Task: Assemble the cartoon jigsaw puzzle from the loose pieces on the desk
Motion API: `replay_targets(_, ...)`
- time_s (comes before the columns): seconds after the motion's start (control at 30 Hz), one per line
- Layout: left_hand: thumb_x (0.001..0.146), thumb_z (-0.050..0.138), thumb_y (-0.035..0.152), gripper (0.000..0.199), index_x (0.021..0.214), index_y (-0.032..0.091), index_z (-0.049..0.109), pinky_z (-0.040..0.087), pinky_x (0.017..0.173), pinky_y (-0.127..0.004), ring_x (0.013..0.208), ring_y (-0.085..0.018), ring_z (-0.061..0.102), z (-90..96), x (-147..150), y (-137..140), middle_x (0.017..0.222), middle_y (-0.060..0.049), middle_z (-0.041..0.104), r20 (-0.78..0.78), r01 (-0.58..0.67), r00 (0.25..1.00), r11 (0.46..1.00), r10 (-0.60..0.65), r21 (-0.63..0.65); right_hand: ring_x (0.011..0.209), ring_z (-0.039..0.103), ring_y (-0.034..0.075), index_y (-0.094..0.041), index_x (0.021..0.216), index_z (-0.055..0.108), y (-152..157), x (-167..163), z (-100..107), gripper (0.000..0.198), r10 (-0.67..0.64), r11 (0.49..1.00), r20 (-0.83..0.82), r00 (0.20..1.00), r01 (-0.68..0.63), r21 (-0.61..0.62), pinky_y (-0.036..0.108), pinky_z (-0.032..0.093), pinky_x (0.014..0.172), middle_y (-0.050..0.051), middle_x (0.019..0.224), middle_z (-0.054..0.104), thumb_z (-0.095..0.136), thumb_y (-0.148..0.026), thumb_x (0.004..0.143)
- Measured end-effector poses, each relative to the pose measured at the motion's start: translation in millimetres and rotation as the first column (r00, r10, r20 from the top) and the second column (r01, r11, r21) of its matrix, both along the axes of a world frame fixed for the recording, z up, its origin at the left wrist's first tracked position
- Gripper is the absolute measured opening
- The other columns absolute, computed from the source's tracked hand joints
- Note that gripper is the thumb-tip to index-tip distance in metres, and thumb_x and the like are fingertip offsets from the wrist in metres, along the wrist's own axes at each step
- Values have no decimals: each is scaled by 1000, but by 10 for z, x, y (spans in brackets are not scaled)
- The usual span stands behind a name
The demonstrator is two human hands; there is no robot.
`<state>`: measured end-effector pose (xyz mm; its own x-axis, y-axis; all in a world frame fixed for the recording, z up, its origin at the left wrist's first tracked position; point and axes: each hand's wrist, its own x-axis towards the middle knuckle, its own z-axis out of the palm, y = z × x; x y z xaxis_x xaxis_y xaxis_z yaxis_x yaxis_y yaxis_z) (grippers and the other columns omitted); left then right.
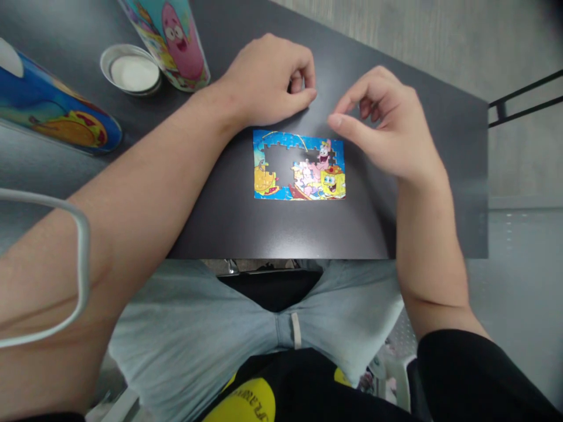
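A partly assembled jigsaw puzzle [301,193] with colourful cartoon figures lies flat on the dark table. Its border is joined, while a gap in its middle and left shows the tabletop. Just above its upper edge rests my left hand [275,79], fingers curled and thumb against the index finger; whatever may be inside is hidden. Beyond the puzzle's upper right corner is my right hand [385,117], its thumb and index fingertips brought together in a pinch. I cannot make out anything between them. Neither hand visibly touches the puzzle.
On the left stand a cartoon-printed tin [182,47], a shallow round metal lid [132,70] and a blue printed container [57,105]. A pale cable [83,252] loops over my left forearm. The dark table [281,234] ends close to my lap.
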<state>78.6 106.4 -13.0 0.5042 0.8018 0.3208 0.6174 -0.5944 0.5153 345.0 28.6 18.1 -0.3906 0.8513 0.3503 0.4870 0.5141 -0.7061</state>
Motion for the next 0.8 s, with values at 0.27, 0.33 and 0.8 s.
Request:
replay_targets(0.27, 91, 78, 43, 13, 95, 32, 84, 41, 77, -42, 72, -23, 63, -200, -106, 211, 85, -1, 83, 120, 82, 989, 996, -85, 32, 96, 67, 31, -35, 103, 86, 239, 637, 189, 22, -400, 915, 121, 909, 388, 111, 50, 60, 102, 8, 111, 85, 95, -50, 114)
replay_targets(0.33, 90, 78, 43, 16, 95, 30, 86, 37, 75, -40, 69, -22, 61, -234, -120, 240, 82, 0, 82, 133, 87, 987, 995, -93, 47, 93, 72, 31, -30, 101, 88, 259, 802, 257, 13, -437, 899, 247, 865, 428, 92, 50, 61, 101, 8, 108, 86, 92, -39, 111)
replay_targets(0.8, 82, 82, 64, 17, 89, 51, 90, 40, 76, -45, 71, -25, 61, -206, -168, 278, 75, 10, 80, 134, 31, 991, 996, -20, -81, 83, 81, 30, -31, 65, 76, 86, 791, 554, 51, -21, 819, 643, 765, 383, -428, 46, 57, 80, 2, 84, 89, 119, -51, 82)
